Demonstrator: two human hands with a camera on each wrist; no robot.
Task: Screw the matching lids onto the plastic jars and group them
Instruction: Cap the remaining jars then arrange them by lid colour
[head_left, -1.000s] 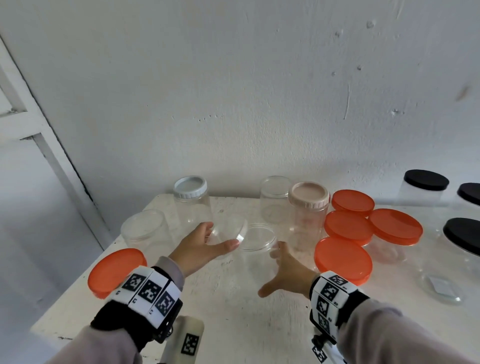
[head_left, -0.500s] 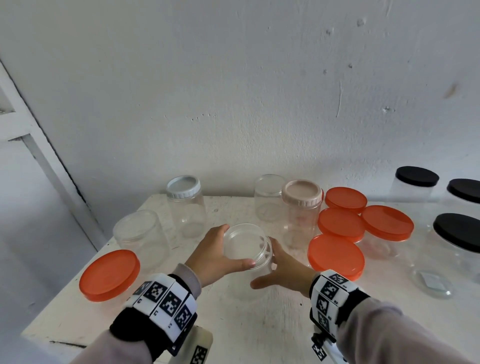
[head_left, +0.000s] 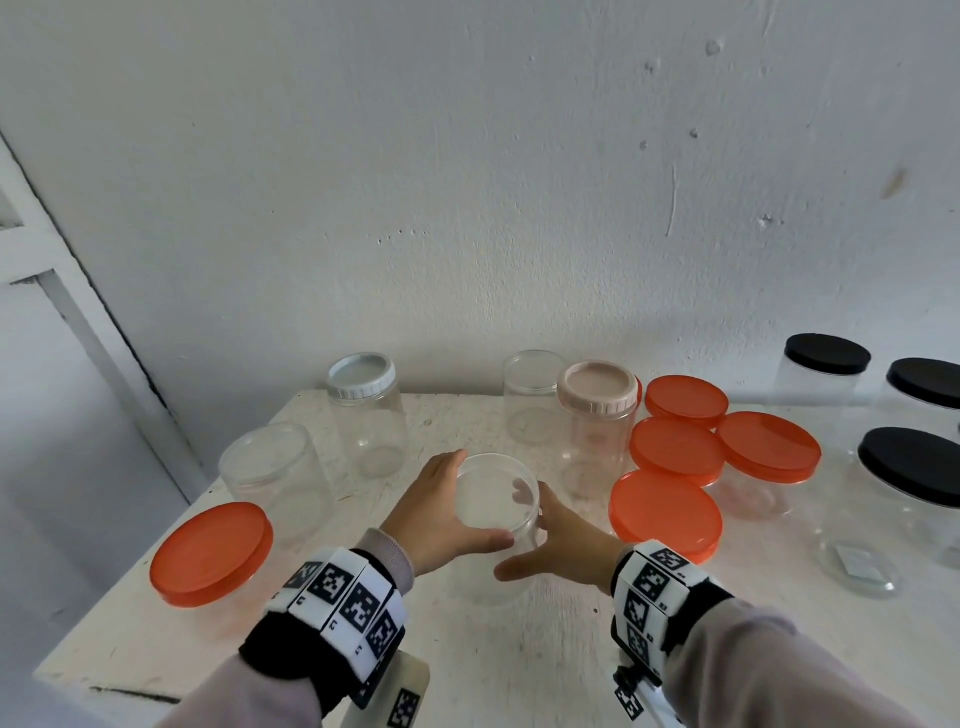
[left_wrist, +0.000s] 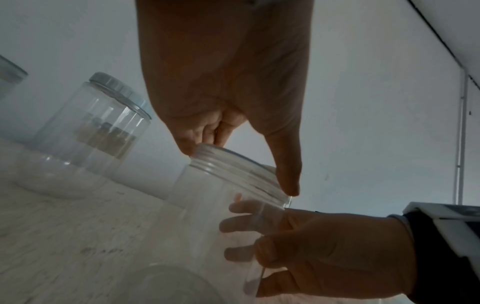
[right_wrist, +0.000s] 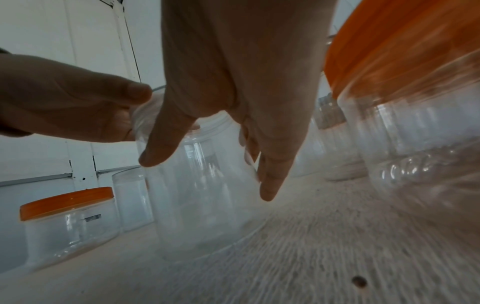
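Plain room, likely home or bare data-collection corner; exact kind unclear. Rough white-painted table (head_left: 467, 654) pushed against scuffed white plaster wall (head_left: 467, 182). White panelled door frame (head_left: 78, 291) left of table. On table: empty clear plastic jars, orange-lidded jars (head_left: 675, 452) toward its right, black-lidded jars (head_left: 909, 462) at its far right. No appliances, tools or shelving visible.

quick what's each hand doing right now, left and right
Left hand: fingers and thumb grip the clear lid on top of the jar.
Right hand: fingers wrapped round the jar's body.
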